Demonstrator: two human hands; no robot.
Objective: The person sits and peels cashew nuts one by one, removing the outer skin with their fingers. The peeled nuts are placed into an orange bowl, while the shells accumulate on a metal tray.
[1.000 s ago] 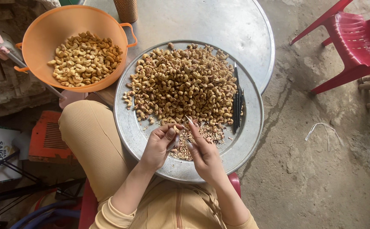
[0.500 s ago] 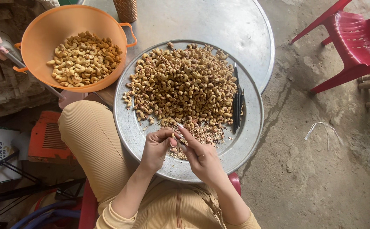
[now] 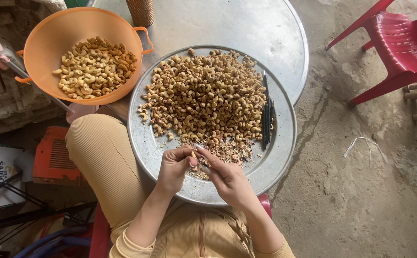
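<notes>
My left hand (image 3: 174, 168) pinches a single cashew nut (image 3: 193, 155) over the near part of a round metal tray (image 3: 285, 143). My right hand (image 3: 227, 179) grips a small knife (image 3: 203, 166) whose tip touches that nut. A big heap of unpeeled cashews (image 3: 206, 98) fills the tray's middle. Just beyond my hands lies a small pile of peeled skins (image 3: 227, 152). Several dark knives (image 3: 267, 117) rest on the tray's right side.
An orange plastic bowl (image 3: 55, 36) with cleaner cashews (image 3: 93, 67) stands at the upper left. The tray sits on a round metal table (image 3: 246, 24). A woven cup (image 3: 140, 10) stands at the table's far edge. A red plastic chair (image 3: 400, 43) stands right on the concrete floor.
Both hands drew slightly closer together and toward me above the skin pile. The right hand's fingers, raised a second ago, have lowered onto the nut.
</notes>
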